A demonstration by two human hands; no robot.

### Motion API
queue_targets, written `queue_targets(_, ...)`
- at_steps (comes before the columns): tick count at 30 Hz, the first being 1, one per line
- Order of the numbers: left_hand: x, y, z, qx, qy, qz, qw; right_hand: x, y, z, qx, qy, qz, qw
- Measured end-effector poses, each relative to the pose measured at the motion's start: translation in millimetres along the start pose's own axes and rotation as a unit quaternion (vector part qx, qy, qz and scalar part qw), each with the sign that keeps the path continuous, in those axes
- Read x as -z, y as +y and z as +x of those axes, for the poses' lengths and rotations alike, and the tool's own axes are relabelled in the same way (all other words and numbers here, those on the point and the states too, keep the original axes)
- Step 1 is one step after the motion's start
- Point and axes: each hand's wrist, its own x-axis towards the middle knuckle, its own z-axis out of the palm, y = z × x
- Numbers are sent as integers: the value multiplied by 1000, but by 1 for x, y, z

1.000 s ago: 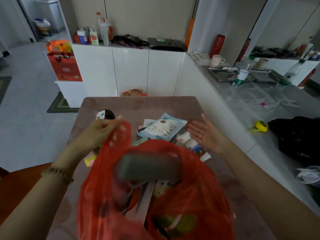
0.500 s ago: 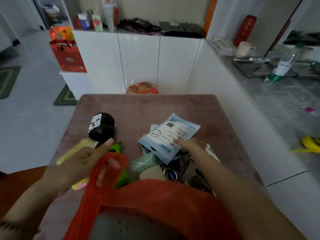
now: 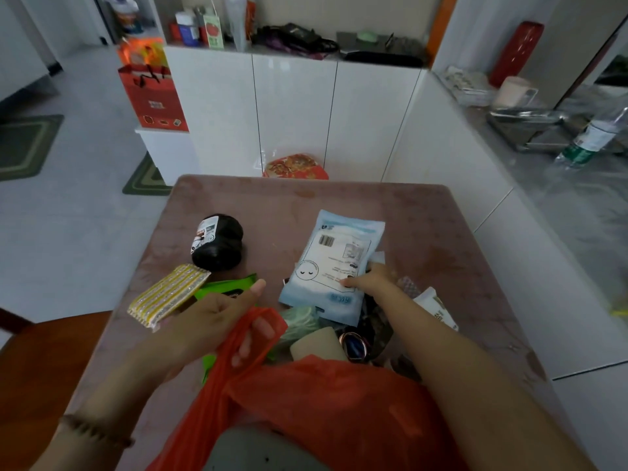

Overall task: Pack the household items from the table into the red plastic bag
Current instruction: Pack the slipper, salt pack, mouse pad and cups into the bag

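The red plastic bag [image 3: 326, 402] gapes at the near edge of the brown table [image 3: 339, 205], a grey item showing inside it. My left hand [image 3: 217, 317] grips the bag's handle and holds it up. My right hand [image 3: 370, 282] reaches over the bag, its thumb on top of a light blue packet [image 3: 333, 260] at its near right edge; the fingers are hidden beside it. A black roll [image 3: 217, 241], a yellow striped pack [image 3: 170, 294] and a green packet [image 3: 224, 288] lie on the left. Small items sit jumbled between bag and packet.
White cabinets [image 3: 292, 110] stand behind the table and a grey counter [image 3: 560, 198] with a water bottle [image 3: 591, 137] and metal tray runs along the right. A red gift bag [image 3: 153, 93] sits on a low stand at the left. A wooden chair seat [image 3: 40, 362] is near left.
My right hand went from hovering open above the pile to the light blue packet and now holds its edge. The view tilted down and closer. My left hand kept its hold on the bag handle.
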Motion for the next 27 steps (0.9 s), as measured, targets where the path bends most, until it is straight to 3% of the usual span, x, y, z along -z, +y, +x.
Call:
queue_targets(4, 3, -3, -4, -13, 7, -6, 1000, 4, -24, -36, 39, -51, 121, 991)
queue_targets(8, 6, 3, -21, -20, 50, -27, 998, 33, -51, -83, 106, -32, 182, 977)
queue_targets(17, 24, 0, -122, -123, 102, -30, 987, 147, -61, -257, 190, -53, 411, 890)
queue_targets(23, 28, -26, -206, -185, 87, -109, 973, 155, -17, -385, 262, -109, 434, 855)
queue_targets(27, 36, -44, -236, -171, 72, -165, 969, 114, 5, -416, 281, -138, 385, 868)
